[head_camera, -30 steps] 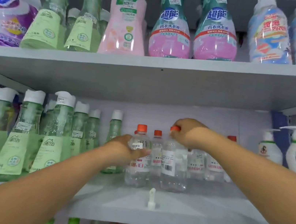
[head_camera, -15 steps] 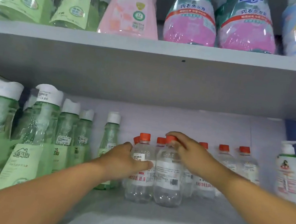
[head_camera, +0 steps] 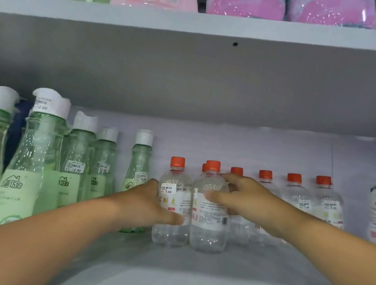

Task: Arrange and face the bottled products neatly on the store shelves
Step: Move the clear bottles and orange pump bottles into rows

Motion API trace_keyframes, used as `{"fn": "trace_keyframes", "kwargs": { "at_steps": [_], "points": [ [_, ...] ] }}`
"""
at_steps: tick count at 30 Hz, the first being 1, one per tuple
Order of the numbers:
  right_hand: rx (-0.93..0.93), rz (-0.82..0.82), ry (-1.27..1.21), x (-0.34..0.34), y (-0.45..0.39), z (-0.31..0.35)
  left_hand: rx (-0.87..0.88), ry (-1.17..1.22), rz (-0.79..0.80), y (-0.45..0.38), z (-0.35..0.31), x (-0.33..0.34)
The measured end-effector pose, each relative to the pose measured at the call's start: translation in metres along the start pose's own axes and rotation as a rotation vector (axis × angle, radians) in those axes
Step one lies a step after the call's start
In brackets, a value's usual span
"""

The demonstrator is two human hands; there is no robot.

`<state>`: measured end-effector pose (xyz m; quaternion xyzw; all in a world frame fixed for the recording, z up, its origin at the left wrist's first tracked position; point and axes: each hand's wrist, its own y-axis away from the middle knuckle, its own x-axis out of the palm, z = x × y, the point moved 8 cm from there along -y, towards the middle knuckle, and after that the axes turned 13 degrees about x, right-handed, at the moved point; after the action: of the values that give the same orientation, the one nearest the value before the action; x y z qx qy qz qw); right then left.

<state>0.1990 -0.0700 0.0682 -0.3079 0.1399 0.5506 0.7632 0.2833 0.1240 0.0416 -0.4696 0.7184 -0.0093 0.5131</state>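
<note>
The shelf (head_camera: 186, 276) carries the whole lot, and the two front clear bottles stand upright on it, touching side by side, ahead of a row of like bottles with orange caps (head_camera: 294, 177) running off to the right of the fingers. To the left of the fingers stand tall green bottles (head_camera: 29, 167).

The left clear bottle (head_camera: 171, 203) sits inside the left hand (head_camera: 148, 206): the thumb lies across its front label, the other fingers hidden behind it, so the hand is grasping it at mid-body. The right clear bottle (head_camera: 209, 218) is taken by the right hand (head_camera: 248, 205), its thumb (head_camera: 216, 198) pressed on the label front and its fingers (head_camera: 232, 178) curled round the shoulder just under the cap.

These look like thin plastic, full of liquid: moderately heavy for their size, smooth and likely slippery, with walls that probably dent under a hard squeeze. The labelled waist seems the best place to hold for turning the faces forward.
</note>
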Motion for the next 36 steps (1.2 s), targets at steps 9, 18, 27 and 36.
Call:
{"fn": "trace_keyframes", "kwargs": {
  "at_steps": [9, 18, 27, 36],
  "points": [
    [-0.011, -0.076, 0.039, 0.003, -0.002, -0.001, -0.008, 0.110, 0.010, 0.003, 0.004, 0.001],
    [0.049, -0.054, 0.028, 0.018, 0.001, -0.015, -0.061, 0.182, 0.082, 0.005, 0.006, 0.002],
    [0.174, 0.109, 0.051, 0.015, 0.002, -0.031, -0.059, 0.166, 0.113, 0.003, 0.012, 0.003],
    [0.144, 0.107, -0.005, 0.021, -0.002, -0.035, -0.065, 0.249, 0.093, 0.005, 0.014, 0.005]
  ]
}}
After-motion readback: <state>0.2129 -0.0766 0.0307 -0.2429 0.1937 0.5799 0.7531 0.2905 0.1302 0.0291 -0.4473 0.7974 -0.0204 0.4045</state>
